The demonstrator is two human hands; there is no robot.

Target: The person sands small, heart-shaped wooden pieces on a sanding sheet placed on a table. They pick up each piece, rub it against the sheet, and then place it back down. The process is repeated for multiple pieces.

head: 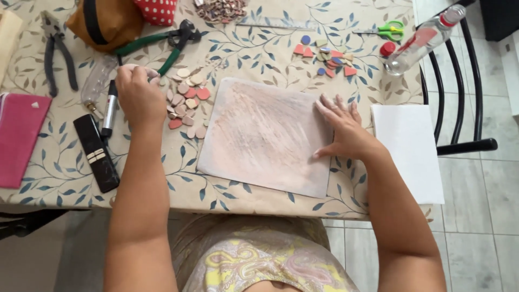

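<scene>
Both forearms reach out over the leaf-patterned tablecloth [259, 54]. My right hand [341, 130] lies flat, fingers spread, on the edge of the square pinkish-white board [262, 135]. My left hand [138, 94] curls loosely over the pile of small pink and beige mosaic tiles [186, 100] beside the board; whether it grips one, I cannot tell.

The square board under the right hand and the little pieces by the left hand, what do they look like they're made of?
The square board looks like a rigid panel, wood or tile, under a matte pinkish-white coat; streaky marks suggest spread adhesive or paint. The little pieces look like cut ceramic or glass mosaic bits, pink and beige, smooth, with irregular edges. Neither is certain from this view.
</scene>
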